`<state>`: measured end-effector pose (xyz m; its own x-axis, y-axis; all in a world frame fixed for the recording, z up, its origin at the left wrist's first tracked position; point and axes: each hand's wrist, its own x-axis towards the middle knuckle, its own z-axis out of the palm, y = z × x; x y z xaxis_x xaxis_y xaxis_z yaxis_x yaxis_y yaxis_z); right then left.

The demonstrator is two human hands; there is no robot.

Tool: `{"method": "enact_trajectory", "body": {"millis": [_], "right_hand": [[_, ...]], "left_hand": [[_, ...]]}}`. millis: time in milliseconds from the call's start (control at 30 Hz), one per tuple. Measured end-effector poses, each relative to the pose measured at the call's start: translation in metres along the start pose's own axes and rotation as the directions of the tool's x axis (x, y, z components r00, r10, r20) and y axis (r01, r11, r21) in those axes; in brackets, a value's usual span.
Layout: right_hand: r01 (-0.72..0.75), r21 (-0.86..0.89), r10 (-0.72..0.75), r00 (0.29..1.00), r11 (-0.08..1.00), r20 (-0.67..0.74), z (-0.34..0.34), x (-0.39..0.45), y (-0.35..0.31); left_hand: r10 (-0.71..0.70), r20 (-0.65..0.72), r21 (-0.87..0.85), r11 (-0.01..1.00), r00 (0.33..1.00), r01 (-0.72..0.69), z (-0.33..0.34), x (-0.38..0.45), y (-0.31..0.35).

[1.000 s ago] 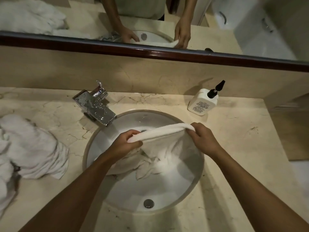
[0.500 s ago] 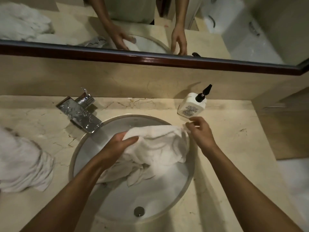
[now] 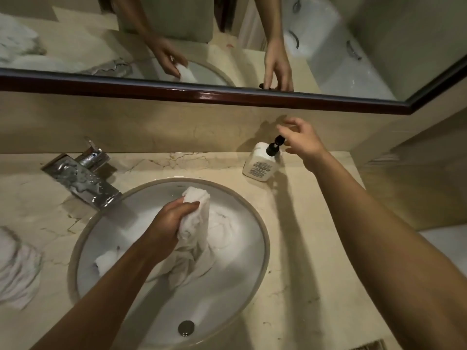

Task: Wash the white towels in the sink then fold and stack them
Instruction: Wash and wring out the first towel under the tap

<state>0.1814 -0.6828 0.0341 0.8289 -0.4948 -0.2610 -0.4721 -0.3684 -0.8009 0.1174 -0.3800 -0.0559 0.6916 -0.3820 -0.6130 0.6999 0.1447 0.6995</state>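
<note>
Sink (image 3: 252, 215) holds white towel (image 3: 199, 231).

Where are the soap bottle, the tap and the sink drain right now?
soap bottle (image 3: 259, 162): head view, on its white body.
tap (image 3: 83, 179): head view, on its wet flat spout.
sink drain (image 3: 186, 327): head view, on the metal plug.

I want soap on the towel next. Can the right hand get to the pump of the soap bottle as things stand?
Probably yes. The right hand hovers open right beside the black pump of the soap bottle, with nothing between them. The left hand holds the towel over the sink.
</note>
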Motion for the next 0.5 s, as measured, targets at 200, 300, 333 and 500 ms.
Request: {"method": "enact_trajectory", "body": {"millis": [200,300,333,500], "right_hand": [[0.059,-0.043,-0.055,0.995,0.997,0.08,-0.002,0.004,0.006],[0.049,-0.059,-0.049,0.999,0.997,0.006,-0.002,0.005,0.011],[0.044,-0.048,-0.046,0.999,0.998,-0.026,-0.003,0.003,0.014],[-0.011,0.001,0.011,0.998,1.0,-0.068,-0.014,-0.011,0.024]], "left_hand": [[-0.002,0.019,-0.023,1.0,1.0,0.002,0.01,0.001,0.008],[-0.02,0.035,-0.027,0.999,0.999,0.021,0.014,0.001,0.011],[-0.024,0.044,-0.033,0.999,0.999,0.026,0.016,0.002,0.012],[-0.063,0.073,-0.051,0.996,0.995,0.067,0.022,0.003,0.016]]}}
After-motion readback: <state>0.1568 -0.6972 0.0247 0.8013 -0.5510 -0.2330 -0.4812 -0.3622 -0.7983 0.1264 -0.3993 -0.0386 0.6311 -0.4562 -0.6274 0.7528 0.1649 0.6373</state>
